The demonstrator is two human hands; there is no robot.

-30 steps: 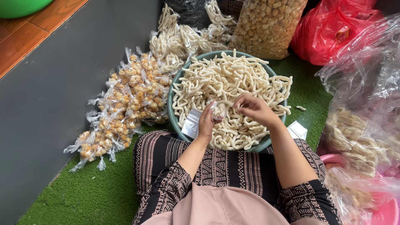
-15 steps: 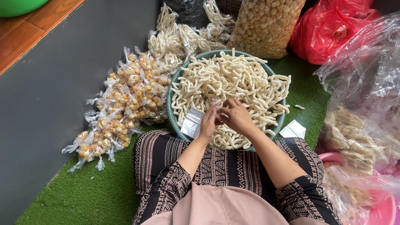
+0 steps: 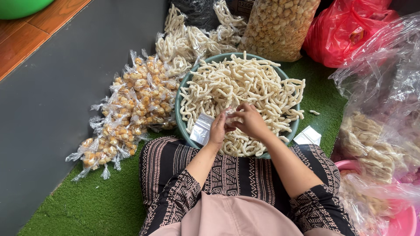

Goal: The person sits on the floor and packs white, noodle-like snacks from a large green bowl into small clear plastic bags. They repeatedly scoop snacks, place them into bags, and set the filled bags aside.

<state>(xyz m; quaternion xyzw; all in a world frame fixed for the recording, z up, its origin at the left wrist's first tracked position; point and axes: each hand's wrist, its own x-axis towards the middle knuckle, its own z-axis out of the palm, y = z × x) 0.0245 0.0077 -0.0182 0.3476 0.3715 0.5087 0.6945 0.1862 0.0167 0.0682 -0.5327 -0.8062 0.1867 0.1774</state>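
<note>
A teal basin [image 3: 178, 114] heaped with pale stick crackers [image 3: 245, 81] rests against my lap. My left hand [image 3: 217, 129] pinches a small clear plastic bag [image 3: 227, 114] over the near side of the heap. My right hand [image 3: 251, 122] meets it at the bag's mouth, fingers closed on a few stick crackers. A flat stack of empty clear bags [image 3: 201, 130] lies on the basin's near rim, just left of my left hand.
Tied packets of golden snacks [image 3: 131, 105] lie on green turf at left, with packets of white sticks [image 3: 186, 39] behind them. A tall sack of golden snacks [image 3: 278, 26], a red bag [image 3: 345, 30], clear sacks [image 3: 385, 113], a pink tub [image 3: 396, 220] and spare bags [image 3: 308, 136] crowd the right.
My right hand has come from the cracker heap across to my left hand and now sits at the small bag's mouth. The left hand has barely moved.
</note>
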